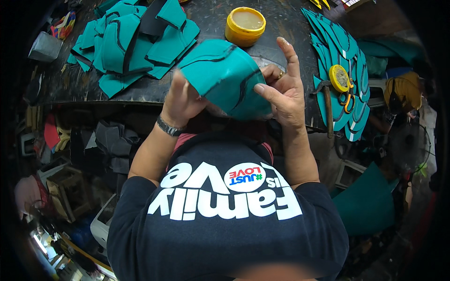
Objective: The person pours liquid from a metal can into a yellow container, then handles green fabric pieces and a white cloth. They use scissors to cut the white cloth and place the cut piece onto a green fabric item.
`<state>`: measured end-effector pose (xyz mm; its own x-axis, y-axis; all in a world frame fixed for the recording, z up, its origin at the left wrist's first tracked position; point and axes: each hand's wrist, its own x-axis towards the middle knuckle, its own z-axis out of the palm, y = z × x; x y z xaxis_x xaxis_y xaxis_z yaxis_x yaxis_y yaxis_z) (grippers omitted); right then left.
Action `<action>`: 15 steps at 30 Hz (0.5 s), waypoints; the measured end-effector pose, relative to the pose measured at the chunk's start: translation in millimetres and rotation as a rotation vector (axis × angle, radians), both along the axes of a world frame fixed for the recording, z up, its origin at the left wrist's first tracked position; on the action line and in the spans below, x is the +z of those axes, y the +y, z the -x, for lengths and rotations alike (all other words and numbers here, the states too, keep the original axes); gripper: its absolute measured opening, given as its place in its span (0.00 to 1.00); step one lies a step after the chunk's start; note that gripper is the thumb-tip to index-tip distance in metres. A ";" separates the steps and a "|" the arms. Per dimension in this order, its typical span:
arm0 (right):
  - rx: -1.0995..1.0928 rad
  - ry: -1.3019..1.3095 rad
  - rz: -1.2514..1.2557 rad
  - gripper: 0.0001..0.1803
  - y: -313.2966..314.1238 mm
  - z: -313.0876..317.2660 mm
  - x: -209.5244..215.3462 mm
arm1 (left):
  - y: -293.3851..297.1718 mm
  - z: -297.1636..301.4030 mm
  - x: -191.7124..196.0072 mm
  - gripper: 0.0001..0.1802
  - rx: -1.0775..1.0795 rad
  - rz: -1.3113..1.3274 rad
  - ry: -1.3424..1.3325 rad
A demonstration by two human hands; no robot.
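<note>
- Okay, head view, from where I'm standing: green piece [220,77] with black curved lines is between both hands, bowed, over the bench's [61,91] near edge, roughly mid-length.
- Right hand [286,91]: clamped on the piece's right side. Thumb on the front face, other fingertips out of sight behind it. One finger points up, clear of the piece, pale residue on its tip. Ring on another finger.
- Left hand [183,100]: at the piece's left edge, slightly blurred. Fingers partly hidden by the piece, so I can't tell if they're pinched on it. Dark watch [168,126] on that wrist.
- Yellow tub [241,37]: uncovered, pale contents, on the bench just beyond the piece.
- Pile of green pieces [117,44]: heaped loosely toward the bench's left end, black lines and dark parts among them.
- Fanned stack of green pieces [363,105]: overlapping along the bench's right edge. On it: round yellow container [339,78] and orange-handled scissors [347,102]. Hammer [329,112] just beside these, wooden handle toward the near right corner.
- Green sheet [365,208]: off the bench, below that corner.
</note>
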<state>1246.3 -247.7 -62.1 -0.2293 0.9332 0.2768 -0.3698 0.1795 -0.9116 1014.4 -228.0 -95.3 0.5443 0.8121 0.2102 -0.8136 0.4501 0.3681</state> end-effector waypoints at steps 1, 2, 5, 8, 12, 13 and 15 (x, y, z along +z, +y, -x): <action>-0.043 0.005 0.004 0.54 -1.3 3.6 0.3 | -3.2 -3.1 -0.3 0.37 0.125 -0.135 0.260; -0.084 0.008 0.011 0.54 -3.9 7.8 0.6 | -6.9 -8.1 -0.9 0.41 0.223 -0.335 0.470; -0.105 0.010 0.033 0.52 -3.6 14.1 3.5 | -18.4 -22.4 -3.0 0.39 0.410 -0.372 0.745; -0.108 0.086 0.138 0.49 -0.9 15.0 4.4 | -22.3 -28.4 -4.4 0.27 0.383 -0.247 0.776; -0.122 0.203 0.215 0.44 2.2 13.3 3.2 | -21.0 -29.2 -2.9 0.26 0.385 -0.306 0.805; -0.165 0.167 0.166 0.43 2.2 13.3 3.1 | -20.3 -29.8 -1.3 0.25 0.385 -0.308 0.788; -0.250 0.095 0.049 0.42 0.7 13.8 3.6 | -19.2 -31.6 3.8 0.24 0.371 -0.326 0.780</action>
